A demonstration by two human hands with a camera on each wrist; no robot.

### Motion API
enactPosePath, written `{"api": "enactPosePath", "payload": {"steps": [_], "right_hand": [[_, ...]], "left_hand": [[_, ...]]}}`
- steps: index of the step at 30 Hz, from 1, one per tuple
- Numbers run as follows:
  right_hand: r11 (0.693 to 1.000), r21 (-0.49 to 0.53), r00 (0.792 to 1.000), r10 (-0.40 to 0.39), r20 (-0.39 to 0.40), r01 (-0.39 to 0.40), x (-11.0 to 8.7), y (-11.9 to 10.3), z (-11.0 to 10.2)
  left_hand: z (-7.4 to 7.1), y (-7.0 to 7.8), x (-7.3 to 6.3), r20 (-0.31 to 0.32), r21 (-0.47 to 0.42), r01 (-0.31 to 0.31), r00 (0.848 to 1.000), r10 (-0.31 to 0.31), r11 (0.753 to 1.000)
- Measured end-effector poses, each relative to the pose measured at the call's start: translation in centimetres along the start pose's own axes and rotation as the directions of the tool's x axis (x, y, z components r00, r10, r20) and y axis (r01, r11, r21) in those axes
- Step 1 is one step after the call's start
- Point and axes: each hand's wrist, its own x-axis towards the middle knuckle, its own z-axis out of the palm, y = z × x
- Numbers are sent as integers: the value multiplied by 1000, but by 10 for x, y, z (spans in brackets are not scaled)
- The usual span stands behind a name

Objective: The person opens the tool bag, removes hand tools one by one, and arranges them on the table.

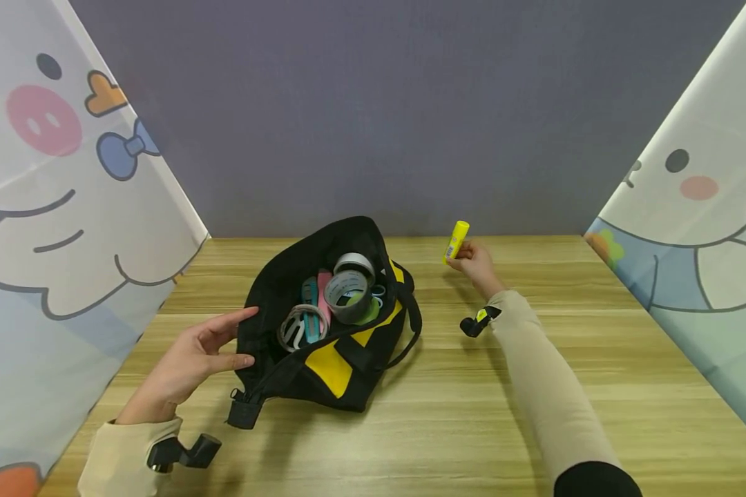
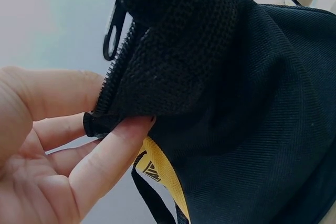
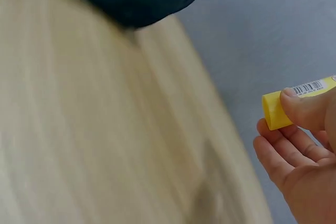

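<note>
A black bag (image 1: 328,371) with yellow panels lies unzipped on the table, its mouth facing up. My left hand (image 1: 193,353) holds the bag's edge near the zip end, thumb on one side and fingers on the other, as the left wrist view also shows. Over the table to the right of the bag, my right hand (image 1: 477,266) pinches a yellow glue stick (image 1: 456,238), tilted and with a barcode on its side. Inside the bag are a grey tape roll (image 1: 333,293), a white tape roll (image 1: 356,259), a teal cutter (image 1: 311,321), a pink item and a coiled white cable (image 1: 283,335).
Green scissors (image 1: 368,316) sit partly hidden at the bag's right inside. A black strap (image 1: 414,328) loops out on that side. The wooden table (image 1: 472,414) meets a grey panel (image 1: 373,124) at the back, with cartoon-printed sheets at left and right.
</note>
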Motion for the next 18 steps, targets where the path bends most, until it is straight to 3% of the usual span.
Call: {"api": "enactPosePath", "payload": {"steps": [6, 13, 18], "right_hand": [[994, -109, 1000, 8, 24, -6, 1, 8, 8], [986, -168, 997, 23, 76, -10, 0, 12, 18], [982, -189, 998, 16, 62, -4, -1, 15, 25]], "left_hand": [[1, 3, 0, -4, 15, 33, 999, -33, 999], [1, 1, 0, 2, -15, -3, 1000, 3, 1000], [1, 0, 0, 10, -38, -23, 1000, 23, 999]]}}
